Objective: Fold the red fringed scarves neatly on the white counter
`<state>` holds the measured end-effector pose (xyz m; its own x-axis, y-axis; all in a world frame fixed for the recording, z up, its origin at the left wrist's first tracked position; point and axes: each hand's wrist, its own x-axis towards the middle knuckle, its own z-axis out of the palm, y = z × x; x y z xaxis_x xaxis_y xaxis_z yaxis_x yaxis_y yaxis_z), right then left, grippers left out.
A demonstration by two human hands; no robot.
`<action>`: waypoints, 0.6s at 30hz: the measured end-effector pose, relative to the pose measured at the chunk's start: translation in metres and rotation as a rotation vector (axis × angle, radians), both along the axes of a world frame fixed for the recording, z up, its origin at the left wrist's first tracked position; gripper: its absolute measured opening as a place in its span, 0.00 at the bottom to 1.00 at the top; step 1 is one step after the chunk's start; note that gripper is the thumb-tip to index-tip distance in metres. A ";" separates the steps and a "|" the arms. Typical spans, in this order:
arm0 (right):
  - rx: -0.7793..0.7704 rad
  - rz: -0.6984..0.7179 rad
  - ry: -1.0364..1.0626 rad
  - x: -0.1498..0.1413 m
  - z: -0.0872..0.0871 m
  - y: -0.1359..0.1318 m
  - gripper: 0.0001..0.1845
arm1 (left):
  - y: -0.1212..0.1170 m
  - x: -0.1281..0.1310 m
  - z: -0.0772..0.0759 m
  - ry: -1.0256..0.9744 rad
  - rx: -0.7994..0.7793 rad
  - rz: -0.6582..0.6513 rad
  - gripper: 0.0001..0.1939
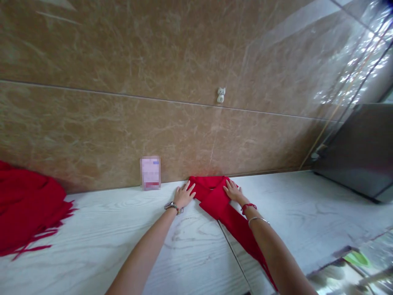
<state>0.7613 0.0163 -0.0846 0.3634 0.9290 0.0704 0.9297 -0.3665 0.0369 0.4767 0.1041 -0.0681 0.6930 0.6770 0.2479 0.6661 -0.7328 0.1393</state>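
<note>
A red scarf (218, 204) lies folded on the pale wood-grain surface, against the foot of the wall. One long end of it runs down toward the lower right, partly behind my right forearm. My left hand (184, 195) rests flat on the scarf's left edge, fingers spread. On its right edge lies my right hand (233, 191), also with fingers apart and pressing the cloth. Part of the scarf crosses over itself between the two hands.
At the far left sits a heap of red fringed cloth (29, 209). A blurred pinkish card (150, 173) stands against the brown marbled wall (123, 131). Higher up is a small white cat-shaped piece (221, 95). To the right stands a dark grey box-like object (356, 151).
</note>
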 end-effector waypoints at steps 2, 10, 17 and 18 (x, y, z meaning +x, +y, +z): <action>0.059 -0.040 0.074 0.001 -0.002 0.000 0.27 | -0.002 -0.001 0.002 -0.003 -0.015 0.005 0.24; 0.287 -0.111 0.147 -0.034 0.019 -0.007 0.29 | -0.002 -0.009 0.003 -0.253 -0.048 -0.038 0.22; 0.400 0.188 0.213 -0.159 0.045 -0.017 0.26 | -0.025 -0.086 0.000 -0.233 -0.055 0.022 0.19; 0.394 0.236 0.227 -0.183 0.044 -0.019 0.26 | -0.029 -0.106 0.000 -0.212 -0.058 0.028 0.19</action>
<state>0.5779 -0.0029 -0.0410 0.1934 0.9066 0.3751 0.9574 -0.0909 -0.2741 0.3705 0.0754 -0.0681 0.6105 0.7126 0.3457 0.6373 -0.7011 0.3198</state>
